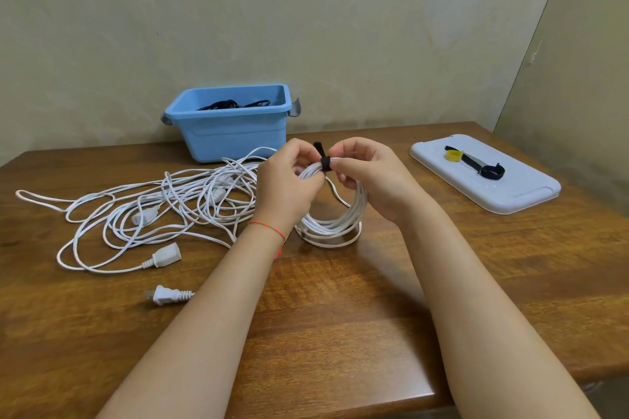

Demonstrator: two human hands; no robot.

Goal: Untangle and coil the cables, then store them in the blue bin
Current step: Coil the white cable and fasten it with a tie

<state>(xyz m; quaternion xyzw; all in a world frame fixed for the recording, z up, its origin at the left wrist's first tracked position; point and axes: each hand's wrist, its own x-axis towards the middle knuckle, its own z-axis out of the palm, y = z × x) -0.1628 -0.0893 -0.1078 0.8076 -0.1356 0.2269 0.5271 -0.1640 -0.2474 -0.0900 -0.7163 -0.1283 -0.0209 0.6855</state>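
A white cable coil (335, 211) is held up on its edge, with its bottom resting on the worktop (340, 299). The top of the coil is gripped by the left hand (289, 180), with its fingers curled round the strands. A black strap (324, 160) is wrapped over the top of the coil, and it is pinched by the fingers of the right hand (367, 177), which are pressed together on it. One end of the strap sticks up between the two hands. So this one cable looks coiled, and the strap seems to be nearly done up, but the coil has not yet been put away. Just to the left of the fingers, a big white tangle of cable (153, 204) is spread out on the worktop, so a lot of untangling looks to be left. A white socket end (165, 257) and a white plug (166, 294) are seen lying at the near side of that tangle. Off to the right of the fingers, a pale lid (510, 194) is lying flat, and more straps (490, 171) and a small yellow roll (454, 155) are kept on it. Behind the fingers and a little to the left, the blue bin (231, 133) is standing by the wall. Some black cables (231, 104) are already stored inside it. Loops of the tangle reach close to the bin's front, and they could get in the way when the coil is carried over.
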